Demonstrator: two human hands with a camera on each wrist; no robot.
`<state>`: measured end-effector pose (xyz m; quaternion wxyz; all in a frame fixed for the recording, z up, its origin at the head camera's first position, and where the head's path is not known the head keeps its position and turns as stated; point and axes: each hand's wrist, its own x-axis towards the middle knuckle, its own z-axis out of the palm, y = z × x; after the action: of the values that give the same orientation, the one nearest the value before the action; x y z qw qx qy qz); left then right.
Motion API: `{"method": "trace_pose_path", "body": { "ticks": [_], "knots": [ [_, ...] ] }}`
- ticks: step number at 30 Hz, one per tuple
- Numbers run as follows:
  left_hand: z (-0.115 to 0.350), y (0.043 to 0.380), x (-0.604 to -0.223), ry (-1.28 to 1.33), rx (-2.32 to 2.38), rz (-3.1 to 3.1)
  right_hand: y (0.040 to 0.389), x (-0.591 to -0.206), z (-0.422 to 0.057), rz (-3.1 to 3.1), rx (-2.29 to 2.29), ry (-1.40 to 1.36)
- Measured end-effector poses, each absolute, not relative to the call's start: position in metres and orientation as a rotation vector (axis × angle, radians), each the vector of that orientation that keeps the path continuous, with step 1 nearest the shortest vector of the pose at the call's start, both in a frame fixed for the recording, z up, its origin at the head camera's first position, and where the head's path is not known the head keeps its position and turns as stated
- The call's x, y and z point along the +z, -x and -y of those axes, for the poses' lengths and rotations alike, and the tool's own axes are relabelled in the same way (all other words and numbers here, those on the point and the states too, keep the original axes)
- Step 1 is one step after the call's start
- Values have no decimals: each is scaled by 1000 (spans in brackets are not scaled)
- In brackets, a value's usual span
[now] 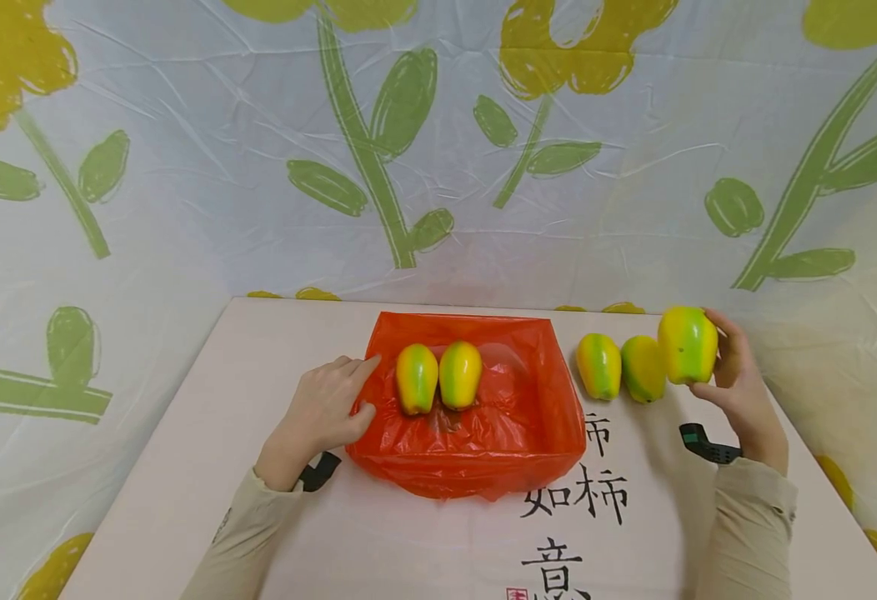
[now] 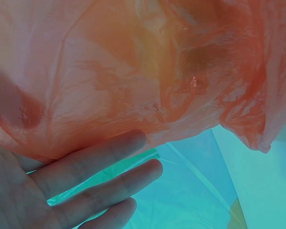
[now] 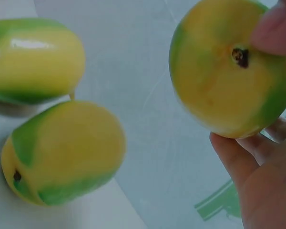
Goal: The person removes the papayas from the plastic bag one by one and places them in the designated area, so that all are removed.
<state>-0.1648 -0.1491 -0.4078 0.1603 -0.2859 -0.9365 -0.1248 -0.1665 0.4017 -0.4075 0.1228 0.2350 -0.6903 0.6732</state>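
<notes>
A red plastic bag (image 1: 468,467) stands spread wide on the table, with two yellow-green papayas (image 1: 417,379) side by side in it. My left hand (image 1: 326,408) is at the bag's left rim, its fingers extended. In the left wrist view, straight fingers (image 2: 100,152) lie along the outside of the bag, and a dark thumb shape shows through the plastic. My right hand (image 1: 742,392) holds another papaya (image 1: 688,345) up between thumb and fingers. Its dark stem end shows in the right wrist view. Two more papayas, one left (image 1: 599,367) and one right (image 1: 643,369), lie below it.
The pale table (image 1: 258,350) carries black brush-written characters (image 1: 599,496) in front of the bag at right. A white cloth (image 1: 206,167) with large yellow flowers and green leaves hangs behind and at both sides. Each wrist wears a black device (image 1: 709,444).
</notes>
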Motion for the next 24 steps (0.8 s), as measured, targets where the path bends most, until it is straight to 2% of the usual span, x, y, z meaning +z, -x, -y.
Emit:
{"method": "trace_pose_path", "body": {
  "ticks": [13,19,24],
  "knots": [
    [150,166,-406,815,-354,2690,168,-428,-426,2067,1942,-361],
    [150,166,-406,820,-344,2686,172,-443,-435,2350,1583,-125],
    [150,166,-405,824,-348,2680,177,-457,-439,2441,1433,-34]
  ]
}}
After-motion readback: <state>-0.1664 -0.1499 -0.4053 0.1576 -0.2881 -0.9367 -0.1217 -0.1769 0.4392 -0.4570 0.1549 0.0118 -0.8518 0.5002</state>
